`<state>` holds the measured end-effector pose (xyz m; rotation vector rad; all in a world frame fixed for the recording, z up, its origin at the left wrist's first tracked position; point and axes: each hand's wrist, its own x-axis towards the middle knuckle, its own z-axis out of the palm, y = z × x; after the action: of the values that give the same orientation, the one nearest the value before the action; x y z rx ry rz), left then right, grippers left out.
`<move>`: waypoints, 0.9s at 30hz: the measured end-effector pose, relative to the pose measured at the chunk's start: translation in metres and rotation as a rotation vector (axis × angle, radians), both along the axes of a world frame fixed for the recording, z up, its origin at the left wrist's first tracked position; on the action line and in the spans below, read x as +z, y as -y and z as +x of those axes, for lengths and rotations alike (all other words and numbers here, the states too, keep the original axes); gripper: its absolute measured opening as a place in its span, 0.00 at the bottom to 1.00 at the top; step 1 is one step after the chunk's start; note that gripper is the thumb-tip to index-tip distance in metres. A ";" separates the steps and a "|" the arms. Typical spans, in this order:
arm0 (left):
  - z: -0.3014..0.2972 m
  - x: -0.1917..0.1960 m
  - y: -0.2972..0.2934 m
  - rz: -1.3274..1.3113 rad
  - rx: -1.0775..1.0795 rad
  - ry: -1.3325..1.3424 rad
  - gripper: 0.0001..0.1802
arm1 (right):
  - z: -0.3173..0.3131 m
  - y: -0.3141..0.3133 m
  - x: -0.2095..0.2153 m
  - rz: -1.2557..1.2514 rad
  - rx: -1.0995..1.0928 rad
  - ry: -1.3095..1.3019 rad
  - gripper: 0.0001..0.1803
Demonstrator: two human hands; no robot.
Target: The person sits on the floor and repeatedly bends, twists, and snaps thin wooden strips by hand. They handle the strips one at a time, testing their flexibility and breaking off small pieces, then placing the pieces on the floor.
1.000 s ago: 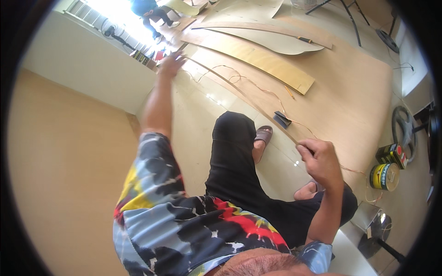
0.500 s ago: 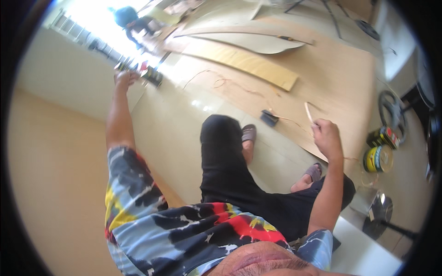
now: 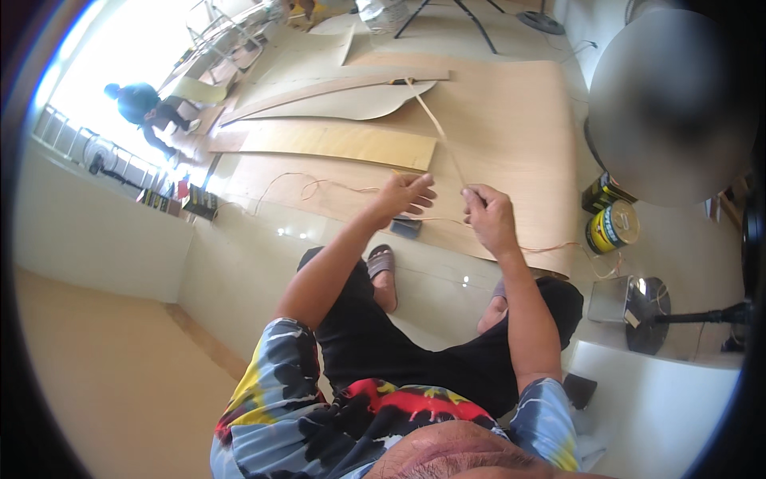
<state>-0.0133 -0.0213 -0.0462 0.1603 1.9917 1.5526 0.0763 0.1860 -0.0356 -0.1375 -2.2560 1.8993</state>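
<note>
My right hand (image 3: 488,217) is closed on the lower end of a thin, pale wood-coloured strip (image 3: 436,125), which slants up and away to the left over the boards. To its left, my left hand (image 3: 405,196) hangs with its fingers apart and nothing visible in it. Under that hand lies a small dark block (image 3: 406,228), partly covered by it. A thin orange cord (image 3: 444,219) runs along the near edge of a large light-brown sheet (image 3: 511,144) on the floor. On the sheet, left of the strip, rests a long yellowish board (image 3: 351,148).
A curved pale sheet (image 3: 375,104) and a narrow brown board (image 3: 319,86) lie farther off. At right stand a yellow-and-black can (image 3: 611,227), a black tin (image 3: 604,191) and a round-based stand (image 3: 650,311). Another person (image 3: 144,110) bends down at far left, near dark tins (image 3: 199,203).
My left hand has come in from the far left to beside my right hand. My right hand, with the strip, has shifted left in the picture as the view turned.
</note>
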 end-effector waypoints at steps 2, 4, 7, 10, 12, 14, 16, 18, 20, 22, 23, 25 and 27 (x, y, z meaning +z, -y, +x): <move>0.007 0.006 -0.031 0.214 0.004 0.058 0.30 | -0.001 0.000 -0.001 0.062 -0.005 0.002 0.12; 0.008 0.012 -0.046 0.361 0.032 0.104 0.30 | -0.001 0.001 -0.001 0.098 0.004 -0.006 0.12; 0.006 0.014 -0.054 0.485 0.059 0.141 0.26 | -0.001 0.004 -0.001 0.086 -0.037 0.051 0.12; 0.017 0.005 -0.057 0.504 0.044 0.143 0.22 | -0.001 0.007 -0.005 0.092 -0.050 0.015 0.12; 0.025 -0.002 -0.058 0.513 0.091 0.226 0.21 | -0.001 0.007 -0.006 0.082 -0.043 0.054 0.12; 0.026 -0.006 -0.060 0.401 0.093 0.026 0.20 | -0.001 0.006 -0.007 0.068 -0.040 0.148 0.12; 0.025 -0.006 -0.059 0.273 0.083 -0.133 0.20 | -0.001 0.005 -0.006 0.054 -0.013 0.184 0.12; 0.023 -0.005 -0.059 0.294 0.133 -0.047 0.22 | -0.002 0.004 -0.004 0.049 0.003 0.203 0.13; 0.022 -0.003 -0.060 0.336 0.179 -0.013 0.24 | -0.004 0.005 -0.003 0.049 0.025 0.207 0.13; 0.023 -0.003 -0.061 0.382 0.217 -0.007 0.27 | -0.005 0.008 -0.003 0.051 0.025 0.205 0.14; 0.024 -0.004 -0.062 0.386 0.232 -0.023 0.28 | -0.006 0.009 -0.003 0.063 0.017 0.206 0.14; 0.025 -0.006 -0.061 0.404 0.253 -0.053 0.30 | -0.006 0.010 -0.004 0.070 0.022 0.181 0.15; 0.026 -0.008 -0.060 0.419 0.241 -0.018 0.30 | -0.005 0.011 -0.006 0.097 0.024 0.180 0.15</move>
<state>0.0123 0.0387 -0.0542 0.1021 1.7223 2.1190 0.0712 0.1750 -0.0417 -0.2794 -2.4719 1.8525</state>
